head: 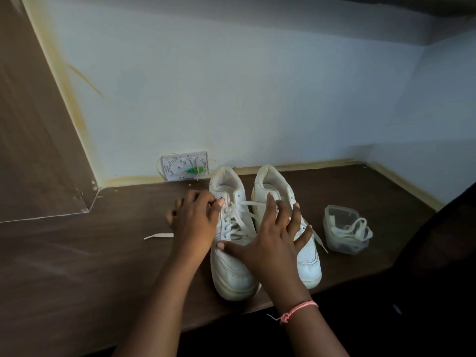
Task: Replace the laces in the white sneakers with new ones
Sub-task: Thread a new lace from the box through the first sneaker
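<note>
While the left hand [195, 217] pinches the left sneaker's [231, 243] lace [235, 215], right fingers [282, 215] spread open across both

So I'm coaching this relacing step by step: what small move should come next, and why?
Probably draw the old lace out of the left sneaker's top eyelet: the left hand already pinches it there, the right hand lies spread across both shoes, and it's still threaded.

There is only one view, from a camera on the person's head. It looks forward and down, from close above, onto a dark brown wooden tabletop [77, 266] and meets a pale blue painted wall [257, 86] behind it.
</note>
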The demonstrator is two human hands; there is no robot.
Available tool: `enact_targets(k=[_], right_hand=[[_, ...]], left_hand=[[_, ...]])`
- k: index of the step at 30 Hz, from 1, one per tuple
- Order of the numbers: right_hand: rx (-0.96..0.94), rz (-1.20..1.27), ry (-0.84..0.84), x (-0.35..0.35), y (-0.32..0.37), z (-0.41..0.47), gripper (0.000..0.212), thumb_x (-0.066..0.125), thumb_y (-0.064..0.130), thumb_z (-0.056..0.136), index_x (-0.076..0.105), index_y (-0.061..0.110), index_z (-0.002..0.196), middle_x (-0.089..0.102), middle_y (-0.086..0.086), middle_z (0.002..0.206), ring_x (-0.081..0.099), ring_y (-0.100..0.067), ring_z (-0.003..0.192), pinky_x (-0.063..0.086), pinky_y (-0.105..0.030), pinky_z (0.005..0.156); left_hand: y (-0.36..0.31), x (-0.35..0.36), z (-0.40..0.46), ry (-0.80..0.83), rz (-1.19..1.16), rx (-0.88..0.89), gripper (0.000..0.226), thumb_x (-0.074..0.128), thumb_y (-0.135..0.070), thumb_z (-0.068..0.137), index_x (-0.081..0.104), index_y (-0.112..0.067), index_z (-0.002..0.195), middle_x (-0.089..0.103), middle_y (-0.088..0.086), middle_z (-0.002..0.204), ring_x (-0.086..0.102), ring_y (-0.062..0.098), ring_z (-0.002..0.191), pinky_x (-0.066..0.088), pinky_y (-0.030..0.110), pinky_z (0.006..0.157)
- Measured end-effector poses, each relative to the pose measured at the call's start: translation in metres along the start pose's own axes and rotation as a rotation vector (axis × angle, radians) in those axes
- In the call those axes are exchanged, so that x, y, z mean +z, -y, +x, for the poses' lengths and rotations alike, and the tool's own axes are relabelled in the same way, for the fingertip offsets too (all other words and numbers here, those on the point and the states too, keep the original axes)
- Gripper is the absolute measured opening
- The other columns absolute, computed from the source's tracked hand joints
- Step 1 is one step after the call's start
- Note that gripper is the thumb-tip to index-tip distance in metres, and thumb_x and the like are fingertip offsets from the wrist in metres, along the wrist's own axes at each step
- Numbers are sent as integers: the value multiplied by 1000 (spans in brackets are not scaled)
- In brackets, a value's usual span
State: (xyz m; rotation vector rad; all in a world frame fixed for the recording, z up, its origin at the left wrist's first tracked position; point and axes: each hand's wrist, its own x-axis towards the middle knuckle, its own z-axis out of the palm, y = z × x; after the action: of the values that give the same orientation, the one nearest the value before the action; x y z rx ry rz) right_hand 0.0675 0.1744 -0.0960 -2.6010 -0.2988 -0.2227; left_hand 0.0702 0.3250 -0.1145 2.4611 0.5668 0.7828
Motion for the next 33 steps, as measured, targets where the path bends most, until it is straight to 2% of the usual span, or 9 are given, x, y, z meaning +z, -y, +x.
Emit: enact_targets(k=[5,7,10,14,18,21,23,27,33], right_hand=[[-3,-16,41,-1,-2,2,137,64,85,57,-13,22,152,-12,-3,161,-28,-28,144,-14,-61,112],[-6,-25,60,-1,0,1,135,64,83,58,-11,22,152,-12,-4,161,-29,-29,144,-13,-62,112],[-13,-44,72,-2,3,1,131,64,81,61,-9,22,152,-13,-4,161,-29,-31,144,-13,-62,112],[-33,-82,68,-1,5,3,127,65,80,63,-7,24,152,-13,-3,161,-29,-32,144,-12,-62,112],[-39,-74,84,-2,6,5,125,67,78,63,-5,27,152,-13,-3,160,-31,-32,143,-10,-64,111],[-60,-75,107,-3,7,6,118,67,76,65,-1,31,152,-12,-4,160,-30,-33,143,-10,-65,111],[-73,-83,111,-2,7,6,116,67,74,66,1,32,152,-9,-5,160,-28,-34,143,-8,-66,111],[-62,-80,119,0,8,7,118,68,73,66,1,29,152,-8,-5,160,-27,-34,143,-8,-66,110],[-50,-94,112,-1,7,9,118,68,74,67,1,27,153,-7,-6,161,-25,-34,144,-8,-66,111]], left_hand=[[22,-8,15,67,-310,-268,27,40,-44,102,56,-26,89,65,7,98,59,31,100,38,40,92],[52,-22,28,-86,-531,-455,27,41,-39,103,56,-19,94,61,14,95,60,34,98,41,39,83],[100,-40,33,-228,-409,-625,36,46,-39,102,56,-5,96,59,19,95,58,33,95,43,38,81],[81,-37,25,-109,-243,-358,31,53,-50,95,64,-21,98,68,3,99,62,27,93,48,41,84],[18,-19,10,89,-222,5,40,44,-71,87,59,-34,90,62,-17,92,54,7,90,34,38,90],[8,-4,2,60,-117,89,24,49,-55,92,52,-33,83,53,-13,99,46,8,94,24,36,89],[10,-3,5,97,-139,10,23,46,-47,97,49,-29,83,53,-8,93,49,14,90,27,35,84],[23,-18,18,119,-754,-364,22,42,-33,104,53,-20,89,67,5,94,62,20,95,37,27,72],[50,-11,16,210,-495,-405,29,53,-45,97,63,-21,86,70,1,89,62,26,90,45,43,90]])
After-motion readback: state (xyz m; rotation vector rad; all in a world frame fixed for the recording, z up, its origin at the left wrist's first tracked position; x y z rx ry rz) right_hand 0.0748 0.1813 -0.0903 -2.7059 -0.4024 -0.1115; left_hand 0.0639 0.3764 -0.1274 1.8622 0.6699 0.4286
